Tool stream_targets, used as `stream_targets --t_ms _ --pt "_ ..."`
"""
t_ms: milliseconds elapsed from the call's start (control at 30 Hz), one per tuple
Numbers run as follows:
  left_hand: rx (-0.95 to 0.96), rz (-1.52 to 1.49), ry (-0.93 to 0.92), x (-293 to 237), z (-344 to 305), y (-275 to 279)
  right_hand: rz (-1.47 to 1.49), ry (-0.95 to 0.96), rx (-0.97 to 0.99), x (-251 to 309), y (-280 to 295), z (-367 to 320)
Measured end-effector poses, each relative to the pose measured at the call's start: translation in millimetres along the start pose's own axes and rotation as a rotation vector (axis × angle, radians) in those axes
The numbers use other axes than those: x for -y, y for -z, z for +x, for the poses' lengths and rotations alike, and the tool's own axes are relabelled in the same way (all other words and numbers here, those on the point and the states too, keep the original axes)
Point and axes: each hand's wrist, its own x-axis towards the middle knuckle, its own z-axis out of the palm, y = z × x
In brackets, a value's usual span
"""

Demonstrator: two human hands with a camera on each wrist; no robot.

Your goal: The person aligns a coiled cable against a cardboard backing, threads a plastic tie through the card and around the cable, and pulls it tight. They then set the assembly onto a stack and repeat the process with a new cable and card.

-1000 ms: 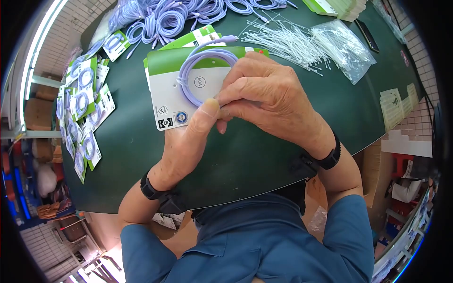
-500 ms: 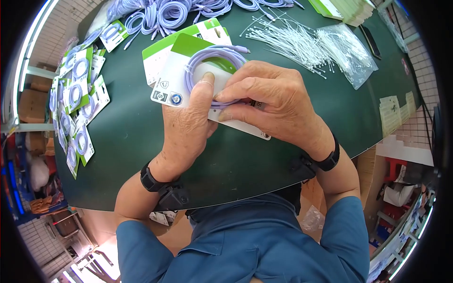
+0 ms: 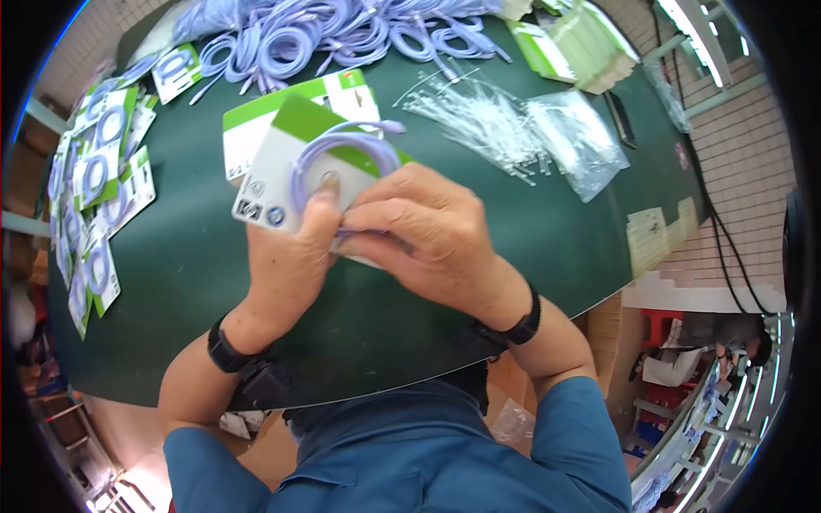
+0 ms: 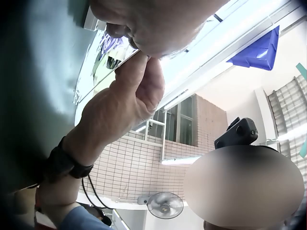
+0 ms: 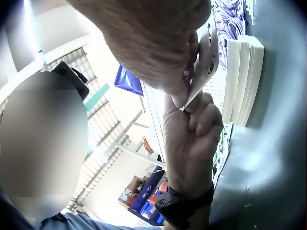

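In the head view a green and white card (image 3: 282,167) is held tilted, with a coiled lilac cable (image 3: 301,175) lying on its face. The left hand (image 3: 291,265) grips the card from its lower edge, thumb pressed on the face inside the coil. At the coil's lower right, the right hand (image 3: 428,235) pinches the cable against the card between thumb and fingers. The right wrist view shows the card (image 5: 206,62) edge-on between both hands. Whatever lies under the right fingers is hidden.
Behind the card lie more cards (image 3: 248,128). Carded cables (image 3: 96,179) are piled at the left, loose lilac cables (image 3: 291,43) at the back. White ties (image 3: 479,120), a plastic bag (image 3: 581,141) and a card stack (image 3: 590,51) sit to the right.
The card has tilted from nearly straight to slanted, uncovering cards behind it. The left thumb has moved from the card's lower edge onto its face inside the coil. The head view has shifted.
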Motion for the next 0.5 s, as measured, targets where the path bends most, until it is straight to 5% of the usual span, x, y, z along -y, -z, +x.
stream_targets --t_ms 300,367,500 --pt "-0.11 0.026 0.049 -3 12 20 -0.052 0.082 -0.215 -15 33 14" --pt "-0.158 0.048 0.119 -7 14 27 -0.297 -0.296 -0.154 -35 56 12" --pt "-0.213 0.056 0.136 -9 16 31 -0.599 -0.525 0.073 -81 90 -7"
